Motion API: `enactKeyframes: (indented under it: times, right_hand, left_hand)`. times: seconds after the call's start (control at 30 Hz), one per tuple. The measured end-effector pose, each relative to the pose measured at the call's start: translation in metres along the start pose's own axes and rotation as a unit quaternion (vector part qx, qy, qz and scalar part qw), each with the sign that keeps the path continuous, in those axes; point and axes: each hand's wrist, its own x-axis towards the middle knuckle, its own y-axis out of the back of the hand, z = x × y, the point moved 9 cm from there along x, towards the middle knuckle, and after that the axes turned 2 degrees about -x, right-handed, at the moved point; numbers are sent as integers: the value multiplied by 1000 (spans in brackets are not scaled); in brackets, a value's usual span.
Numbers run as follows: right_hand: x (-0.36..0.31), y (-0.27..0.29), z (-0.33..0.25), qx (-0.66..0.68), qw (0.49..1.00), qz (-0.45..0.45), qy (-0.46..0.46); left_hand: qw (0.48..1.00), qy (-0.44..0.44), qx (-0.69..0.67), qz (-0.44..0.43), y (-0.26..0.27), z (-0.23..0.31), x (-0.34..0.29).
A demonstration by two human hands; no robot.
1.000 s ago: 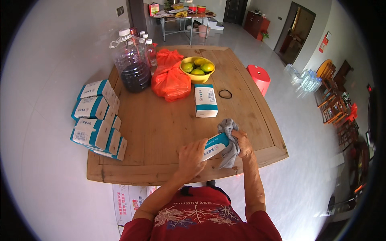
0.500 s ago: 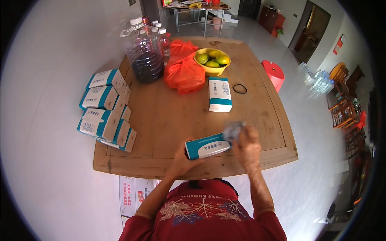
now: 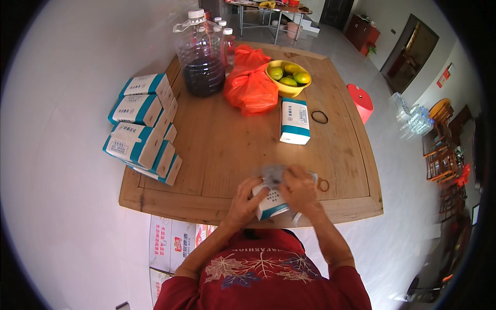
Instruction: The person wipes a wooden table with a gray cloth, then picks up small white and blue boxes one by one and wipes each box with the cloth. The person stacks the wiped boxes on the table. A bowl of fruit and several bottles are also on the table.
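Grips the white-and-teal box [image 3: 271,205] at its left side with the left hand [image 3: 243,203], near the front edge of the wooden table [image 3: 232,150]. Grasps the bunched gray cloth [image 3: 272,172] at the box with the right hand [image 3: 300,190]; cannot tell finger closure through blur.

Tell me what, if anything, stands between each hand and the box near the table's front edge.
The grey cloth appears to be between the right hand and the box; blur hides whether a fingertip also touches it. Nothing visible separates the left hand from the box.
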Motion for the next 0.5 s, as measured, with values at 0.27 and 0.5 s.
enactKeyframes:
  times: [0.27, 0.5]
  right_hand:
    - [-18, 4, 38, -66, 995, 27, -72]
    - [-22, 3, -44, 109, 992, 48, 46]
  left_hand:
    - [998, -60, 33, -16, -8, 14, -2]
    - [1000, 2, 23, -20, -21, -18, -24]
